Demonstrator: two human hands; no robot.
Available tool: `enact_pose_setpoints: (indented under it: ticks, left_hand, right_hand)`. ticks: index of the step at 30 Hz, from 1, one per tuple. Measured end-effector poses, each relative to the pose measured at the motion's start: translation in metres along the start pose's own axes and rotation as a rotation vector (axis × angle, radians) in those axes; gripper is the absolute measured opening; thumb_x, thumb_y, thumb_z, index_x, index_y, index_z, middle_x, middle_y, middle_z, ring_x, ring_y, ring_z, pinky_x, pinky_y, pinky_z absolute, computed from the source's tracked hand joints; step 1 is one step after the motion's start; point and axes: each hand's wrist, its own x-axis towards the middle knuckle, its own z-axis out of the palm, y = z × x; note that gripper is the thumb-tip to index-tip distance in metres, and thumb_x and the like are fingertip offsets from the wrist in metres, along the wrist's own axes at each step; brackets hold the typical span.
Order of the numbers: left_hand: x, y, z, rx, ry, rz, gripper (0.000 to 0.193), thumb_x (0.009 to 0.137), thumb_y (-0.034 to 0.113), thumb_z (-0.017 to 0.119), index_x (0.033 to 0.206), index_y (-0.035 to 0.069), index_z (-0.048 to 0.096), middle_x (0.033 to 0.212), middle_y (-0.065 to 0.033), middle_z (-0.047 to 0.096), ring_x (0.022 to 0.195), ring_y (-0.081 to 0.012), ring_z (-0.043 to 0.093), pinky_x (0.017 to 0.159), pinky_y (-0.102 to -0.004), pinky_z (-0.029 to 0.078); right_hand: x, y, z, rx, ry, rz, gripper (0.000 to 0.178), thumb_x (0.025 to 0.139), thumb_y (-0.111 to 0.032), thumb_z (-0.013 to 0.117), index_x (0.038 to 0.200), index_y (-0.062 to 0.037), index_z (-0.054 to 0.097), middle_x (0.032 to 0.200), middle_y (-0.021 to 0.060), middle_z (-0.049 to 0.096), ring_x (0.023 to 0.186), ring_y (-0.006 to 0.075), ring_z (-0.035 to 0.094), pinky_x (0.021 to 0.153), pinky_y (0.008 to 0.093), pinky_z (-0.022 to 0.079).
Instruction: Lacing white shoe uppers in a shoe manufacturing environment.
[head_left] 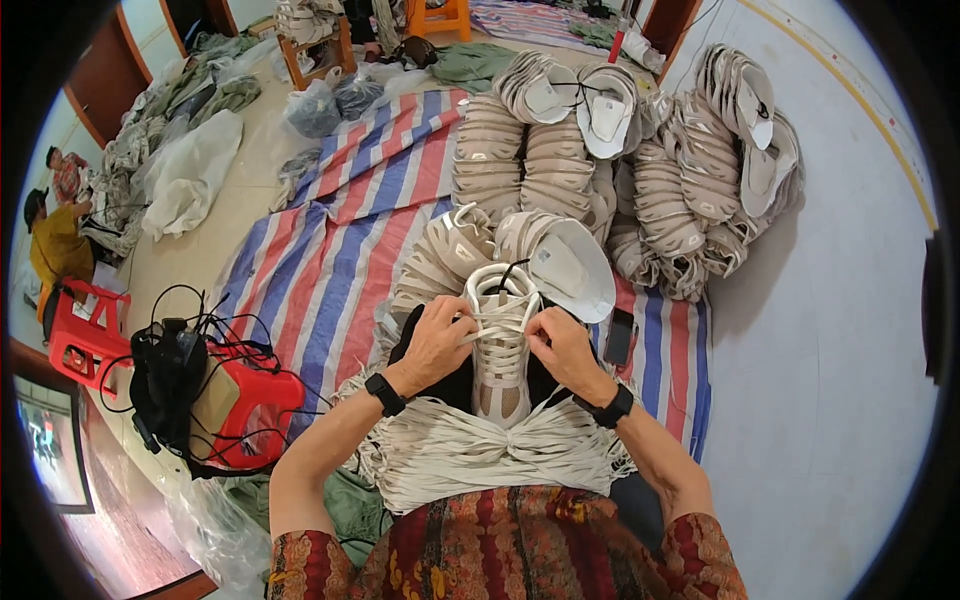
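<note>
A beige and white shoe upper (500, 390) rests upright on my lap, its toe toward me and its collar away. White shoelace (497, 328) crosses its eyelet rows, with a loose part near the collar. At the left side of the upper, my left hand (438, 345) pinches the lace. My right hand (563, 348) is closed at the opposite side, the lace end running into its curled fingers. Below the upper, a thick bundle of white shoelaces (470, 455) lies across my lap. Just beyond it are nested shoe uppers (570, 265).
Stacks of shoe uppers (490, 165) stand on the striped sheet (340, 240), with more stacks (690, 190) to the right. A phone (620, 337) lies near my right hand. Left of me, a red stool (265, 410) carries a black bag (170, 375) and cables. People (62, 240) sit farther left.
</note>
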Motion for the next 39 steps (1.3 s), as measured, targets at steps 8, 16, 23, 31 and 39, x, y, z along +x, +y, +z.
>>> enact_pose_setpoints:
  ticks: [8, 16, 23, 31, 39]
  left_hand:
    - [-0.003, -0.001, 0.004, -0.007, -0.037, -0.089, 0.024, 0.061, 0.002, 0.066, 0.080, 0.004, 0.053, 0.097, -0.0126, 0.046, 0.095, -0.0314, 0.045, 0.081, -0.0394, 0.039]
    - [-0.005, 0.003, 0.000, -0.004, -0.062, -0.091, 0.021, 0.061, 0.004, 0.065, 0.080, 0.004, 0.055, 0.099, -0.0127, 0.045, 0.098, -0.0310, 0.043, 0.084, -0.0398, 0.036]
    - [-0.005, 0.004, -0.001, -0.014, -0.045, -0.088, 0.020, 0.062, 0.005, 0.064, 0.080, 0.004, 0.055, 0.101, -0.0136, 0.045, 0.100, -0.0313, 0.043, 0.085, -0.0403, 0.036]
    - [-0.009, 0.002, 0.000, 0.029, -0.042, -0.072, 0.022, 0.062, 0.005, 0.063, 0.081, 0.004, 0.055, 0.105, -0.0149, 0.045, 0.104, -0.0330, 0.042, 0.086, -0.0419, 0.035]
    - [-0.014, 0.040, -0.009, 0.040, -0.102, -0.037, 0.029, 0.058, 0.010, 0.070, 0.081, 0.005, 0.053, 0.111, -0.0167, 0.042, 0.109, -0.0353, 0.037, 0.091, -0.0464, 0.031]
  right_hand:
    - [-0.002, 0.000, -0.009, -0.164, -0.118, 0.020, 0.017, 0.072, -0.014, 0.062, 0.082, -0.0060, 0.053, 0.074, 0.0078, 0.054, 0.072, 0.0256, 0.054, 0.061, 0.0371, 0.041]
    - [0.011, -0.012, -0.005, 0.053, -0.182, 0.098, 0.016, 0.068, -0.011, 0.063, 0.081, -0.0063, 0.056, 0.075, 0.0055, 0.052, 0.073, 0.0231, 0.054, 0.061, 0.0360, 0.042]
    - [0.005, 0.003, 0.007, -0.331, -0.043, -0.292, 0.019, 0.065, -0.009, 0.064, 0.082, -0.0056, 0.057, 0.076, 0.0052, 0.050, 0.072, 0.0228, 0.052, 0.062, 0.0337, 0.042]
    - [-0.023, -0.048, 0.019, -0.630, -0.314, -0.107, 0.017, 0.071, -0.017, 0.058, 0.078, -0.0064, 0.048, 0.070, 0.0081, 0.049, 0.063, 0.0237, 0.054, 0.055, 0.0360, 0.039]
    - [-0.001, -0.021, -0.006, -0.400, -0.348, -0.066, 0.022, 0.074, -0.016, 0.059, 0.086, -0.0023, 0.046, 0.077, 0.0129, 0.056, 0.061, 0.0306, 0.057, 0.055, 0.0420, 0.043]
